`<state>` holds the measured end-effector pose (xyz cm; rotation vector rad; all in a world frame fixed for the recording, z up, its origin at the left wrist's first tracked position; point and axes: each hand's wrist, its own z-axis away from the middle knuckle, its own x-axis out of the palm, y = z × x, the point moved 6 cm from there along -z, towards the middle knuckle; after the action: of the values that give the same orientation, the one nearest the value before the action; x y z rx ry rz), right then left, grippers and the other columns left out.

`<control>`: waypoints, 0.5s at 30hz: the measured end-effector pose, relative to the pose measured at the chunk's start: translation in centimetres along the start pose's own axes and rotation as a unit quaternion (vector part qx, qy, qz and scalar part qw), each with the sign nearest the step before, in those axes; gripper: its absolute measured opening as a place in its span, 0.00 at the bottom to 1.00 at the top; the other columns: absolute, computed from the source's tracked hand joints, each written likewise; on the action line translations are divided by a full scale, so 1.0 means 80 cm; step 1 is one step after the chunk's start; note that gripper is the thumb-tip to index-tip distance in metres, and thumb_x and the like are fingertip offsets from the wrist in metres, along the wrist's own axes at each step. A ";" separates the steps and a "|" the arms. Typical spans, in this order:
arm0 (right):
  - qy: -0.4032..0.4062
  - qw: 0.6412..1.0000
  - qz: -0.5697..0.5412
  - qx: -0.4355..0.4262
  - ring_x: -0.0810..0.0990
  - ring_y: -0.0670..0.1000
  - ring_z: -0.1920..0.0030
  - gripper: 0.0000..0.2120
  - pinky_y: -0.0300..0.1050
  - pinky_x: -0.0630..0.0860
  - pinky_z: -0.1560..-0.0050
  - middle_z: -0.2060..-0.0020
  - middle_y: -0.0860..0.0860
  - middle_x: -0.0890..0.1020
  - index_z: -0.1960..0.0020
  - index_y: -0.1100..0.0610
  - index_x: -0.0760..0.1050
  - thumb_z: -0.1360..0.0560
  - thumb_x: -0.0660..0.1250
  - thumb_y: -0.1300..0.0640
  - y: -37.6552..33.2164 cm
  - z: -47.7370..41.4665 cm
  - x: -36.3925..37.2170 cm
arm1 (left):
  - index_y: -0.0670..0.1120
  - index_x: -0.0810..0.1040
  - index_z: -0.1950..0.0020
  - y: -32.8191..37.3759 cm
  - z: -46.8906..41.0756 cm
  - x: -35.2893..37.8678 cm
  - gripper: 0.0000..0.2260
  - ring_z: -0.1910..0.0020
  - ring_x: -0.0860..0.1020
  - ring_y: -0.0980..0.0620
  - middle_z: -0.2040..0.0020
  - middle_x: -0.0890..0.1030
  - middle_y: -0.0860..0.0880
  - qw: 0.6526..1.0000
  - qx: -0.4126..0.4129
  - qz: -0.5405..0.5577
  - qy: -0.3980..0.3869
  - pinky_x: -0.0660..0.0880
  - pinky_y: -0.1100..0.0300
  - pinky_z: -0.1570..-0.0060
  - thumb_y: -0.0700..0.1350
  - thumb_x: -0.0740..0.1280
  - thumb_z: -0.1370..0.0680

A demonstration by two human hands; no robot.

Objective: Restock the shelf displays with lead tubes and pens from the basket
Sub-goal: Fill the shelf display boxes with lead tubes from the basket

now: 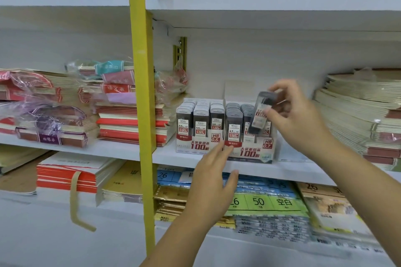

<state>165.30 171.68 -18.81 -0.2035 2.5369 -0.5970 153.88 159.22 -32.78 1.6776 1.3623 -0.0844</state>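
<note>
We judge the restocking to be in its middle part. On the shelf (303,172) two display boxes stand touching each other. The 0.5 display box (195,146) shows three rows of tubes that look full. The 0.7 display box (249,154) shows two full rows, but its right row is mostly hidden, so we cannot tell how many places are free there. The basket and the pens are not in view, so we cannot say how much stock is left to put out.

The right hand (297,115) grasps one lead tube (260,112). Its fingers (276,88) curl over the grey cap from above, and the thumb (271,114) presses the side of the tube lower down. The tube is tilted: its cap lies under these fingers and its lower end hangs below them, just over the right rows of the 0.7 display box. As far as we see, it is not yet seated.

The left hand (212,176) is released and holds nothing. Its straight fingers (219,150) reach toward the front face where the two boxes meet. The tube is above and to the right of them, apart. Whether these fingertips touch the cardboard, we cannot tell.
</note>
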 end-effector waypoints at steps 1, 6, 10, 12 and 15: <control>-0.023 1.000 0.002 0.011 0.80 0.42 0.59 0.20 0.36 0.78 0.62 0.57 0.45 0.78 0.46 0.39 0.65 0.24 0.68 0.62 0.006 -0.002 0.008 | 0.59 0.60 0.21 0.000 0.000 0.001 0.25 0.22 0.54 0.62 0.20 0.57 0.63 1.000 0.002 -0.002 -0.001 0.52 0.60 0.22 0.52 0.63 0.17; -0.025 0.999 0.025 0.031 0.77 0.37 0.60 0.17 0.27 0.71 0.64 0.61 0.45 0.80 0.46 0.40 0.69 0.25 0.69 0.59 0.011 -0.018 0.014 | 0.59 0.62 0.22 -0.003 0.002 0.000 0.24 0.23 0.54 0.64 0.22 0.57 0.66 1.000 -0.005 0.022 -0.011 0.54 0.58 0.22 0.52 0.63 0.18; -0.042 0.997 0.045 0.053 0.77 0.37 0.63 0.16 0.33 0.71 0.64 0.63 0.45 0.80 0.47 0.40 0.70 0.25 0.69 0.59 0.014 -0.020 0.017 | 0.60 0.61 0.21 -0.003 0.003 -0.002 0.25 0.22 0.53 0.63 0.25 0.53 0.70 0.999 -0.016 0.023 -0.040 0.55 0.55 0.21 0.51 0.63 0.17; -0.086 0.992 0.064 0.073 0.78 0.41 0.62 0.14 0.34 0.71 0.64 0.62 0.46 0.80 0.47 0.42 0.71 0.24 0.68 0.59 0.023 -0.012 0.026 | 0.60 0.61 0.21 -0.001 0.004 -0.002 0.25 0.22 0.53 0.63 0.23 0.53 0.69 0.998 -0.018 0.022 -0.050 0.55 0.55 0.21 0.51 0.63 0.17; -0.090 0.977 0.183 0.066 0.72 0.48 0.50 0.15 0.38 0.69 0.50 0.54 0.47 0.73 0.38 0.48 0.76 0.23 0.67 0.59 0.034 -0.003 0.033 | 0.59 0.64 0.22 0.002 0.005 -0.003 0.24 0.25 0.54 0.68 0.23 0.56 0.67 0.999 -0.013 0.031 -0.036 0.54 0.63 0.24 0.49 0.64 0.18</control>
<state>162.88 173.51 -21.03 0.2434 2.2696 -0.5667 154.10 158.83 -32.78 1.6779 1.2510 -0.0907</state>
